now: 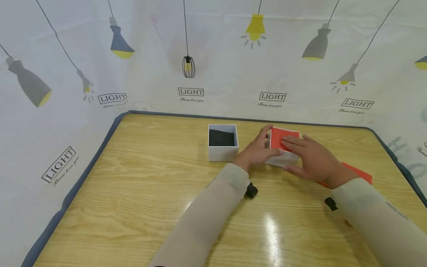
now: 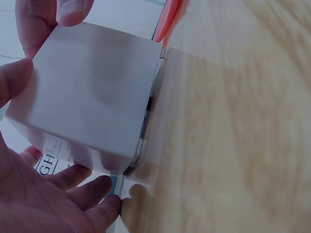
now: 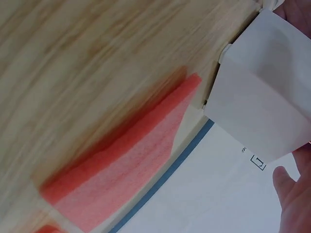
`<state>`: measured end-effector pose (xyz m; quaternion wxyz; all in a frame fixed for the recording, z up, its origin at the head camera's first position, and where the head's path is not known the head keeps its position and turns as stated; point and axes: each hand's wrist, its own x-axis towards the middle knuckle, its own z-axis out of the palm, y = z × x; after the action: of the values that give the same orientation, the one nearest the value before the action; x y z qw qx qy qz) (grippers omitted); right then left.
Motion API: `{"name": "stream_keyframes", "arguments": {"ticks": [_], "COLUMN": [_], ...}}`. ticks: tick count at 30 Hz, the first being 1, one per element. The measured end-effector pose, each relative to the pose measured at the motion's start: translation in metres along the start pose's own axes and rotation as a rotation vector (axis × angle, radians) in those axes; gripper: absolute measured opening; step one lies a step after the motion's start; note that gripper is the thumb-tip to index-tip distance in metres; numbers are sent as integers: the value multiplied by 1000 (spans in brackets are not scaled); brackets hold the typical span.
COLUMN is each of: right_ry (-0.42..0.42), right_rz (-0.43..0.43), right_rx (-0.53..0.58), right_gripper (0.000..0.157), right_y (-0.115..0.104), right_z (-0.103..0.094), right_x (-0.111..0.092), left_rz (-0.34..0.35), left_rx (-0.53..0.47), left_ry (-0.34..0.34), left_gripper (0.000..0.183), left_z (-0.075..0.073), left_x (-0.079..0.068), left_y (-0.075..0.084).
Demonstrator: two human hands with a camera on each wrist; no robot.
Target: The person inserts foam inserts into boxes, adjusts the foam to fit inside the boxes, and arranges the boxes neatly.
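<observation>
A white box with a red foam piece filling its open top stands on the table. My left hand holds this box at its left side, thumb along the near wall and fingers toward the back corner. Flat fingers of my right hand press on the red foam, its thumb beside the near right corner. The left wrist view shows the box's plain wall close up, with the left fingers beneath it in that picture. A second red foam piece lies on the table, partly hidden behind my right wrist in the head view.
Left of my hands stands another white box, with a black piece inside. The wooden table ends at a dark blue border, and a white curtain printed with lamps hangs behind and at the sides.
</observation>
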<state>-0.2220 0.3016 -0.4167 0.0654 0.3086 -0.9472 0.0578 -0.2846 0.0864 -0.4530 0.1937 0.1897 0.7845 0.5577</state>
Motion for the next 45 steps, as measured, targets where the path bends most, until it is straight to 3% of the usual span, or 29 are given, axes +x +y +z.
{"name": "stream_keyframes", "arguments": {"ticks": [11, 25, 38, 45], "right_ry": [-70, -46, -144, -146], "right_rz": [-13, -65, -4, -6], "right_rx": [-22, -55, -52, -59], "right_gripper": [76, 71, 62, 62], "right_y": [-2, -8, -7, -7], "right_z": [-2, -3, 0, -3], "right_x": [8, 19, 28, 31], "left_rz": [10, 16, 5, 10], "left_rx": [-20, -11, -30, -20], "left_ry": [1, -7, -15, -19], "left_gripper": [97, 98, 97, 97], "left_z": [-2, -1, -2, -2], "left_x": [2, 2, 0, 0], "left_y": [-2, -2, -1, -2]}}
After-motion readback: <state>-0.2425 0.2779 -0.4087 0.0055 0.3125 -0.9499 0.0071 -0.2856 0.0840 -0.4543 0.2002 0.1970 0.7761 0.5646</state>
